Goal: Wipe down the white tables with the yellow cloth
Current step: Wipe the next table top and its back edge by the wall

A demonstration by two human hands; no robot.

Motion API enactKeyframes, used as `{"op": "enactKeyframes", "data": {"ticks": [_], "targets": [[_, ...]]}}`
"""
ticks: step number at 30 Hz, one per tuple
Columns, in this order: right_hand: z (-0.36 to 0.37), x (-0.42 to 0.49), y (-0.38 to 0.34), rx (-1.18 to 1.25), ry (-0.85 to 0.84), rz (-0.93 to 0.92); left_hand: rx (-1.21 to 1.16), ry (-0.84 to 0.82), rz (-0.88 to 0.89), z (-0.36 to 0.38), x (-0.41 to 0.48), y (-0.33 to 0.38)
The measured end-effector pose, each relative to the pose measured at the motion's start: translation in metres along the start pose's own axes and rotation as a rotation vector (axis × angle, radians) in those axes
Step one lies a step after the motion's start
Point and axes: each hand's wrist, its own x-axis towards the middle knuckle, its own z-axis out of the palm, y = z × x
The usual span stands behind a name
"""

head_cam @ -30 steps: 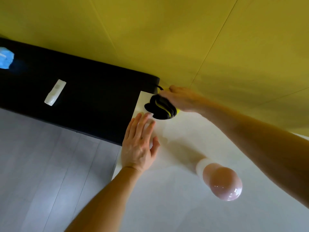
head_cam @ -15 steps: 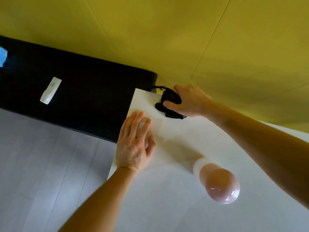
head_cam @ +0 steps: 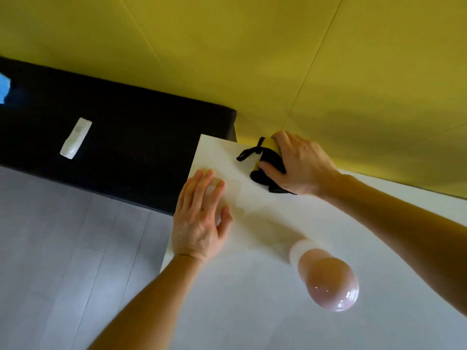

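Note:
My right hand (head_cam: 300,168) grips a bunched yellow cloth with black parts (head_cam: 265,157) and holds it down on the far corner of the white table (head_cam: 252,286), close to the yellow wall. Only a strip of yellow and a black loop show past my fingers. My left hand (head_cam: 199,218) lies flat on the table near its left edge, fingers straight and together, a hand's width from the cloth.
A pink rounded lamp (head_cam: 326,279) stands on the table under my right forearm. Left of the table is a black bench (head_cam: 121,137) with a white remote (head_cam: 75,141) and something blue (head_cam: 4,88). Grey floor (head_cam: 63,248) lies below; the yellow wall (head_cam: 252,59) is behind.
My right hand brought the cloth down from above the corner onto the table and slid it a little toward the wall. My left hand stayed flat in place.

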Motion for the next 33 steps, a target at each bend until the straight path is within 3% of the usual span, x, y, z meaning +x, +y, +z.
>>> {"op": "enactKeyframes", "data": {"ticks": [6, 9, 13, 17, 21, 24, 27, 30, 33], "targets": [[0.036, 0.079, -0.059, -0.048, 0.030, -0.213, 0.018, -0.019, -0.004, -0.002, 0.002, 0.000], [0.016, 0.034, -0.028, 0.011, 0.056, -0.178, 0.025, -0.021, -0.001, -0.003, 0.002, -0.001], [-0.013, -0.027, 0.015, -0.051, -0.049, -0.115, 0.018, -0.016, -0.001, -0.002, 0.002, 0.000], [0.004, 0.014, -0.016, -0.131, -0.019, -0.081, 0.012, -0.002, 0.009, -0.002, 0.002, -0.001], [0.029, 0.074, -0.073, -0.077, -0.016, -0.167, 0.021, -0.028, -0.027, -0.003, 0.001, 0.000], [0.024, 0.046, -0.058, 0.101, 0.100, -0.157, 0.024, -0.026, -0.019, -0.002, 0.001, -0.002], [0.013, -0.008, -0.014, 0.121, 0.209, -0.120, 0.034, -0.013, 0.005, 0.000, 0.000, -0.002], [0.007, -0.025, 0.000, 0.045, 0.152, -0.022, 0.026, -0.010, 0.003, 0.001, 0.001, -0.004], [0.016, 0.015, -0.040, -0.012, 0.122, 0.054, 0.020, -0.011, -0.001, 0.000, 0.002, -0.003]]}}
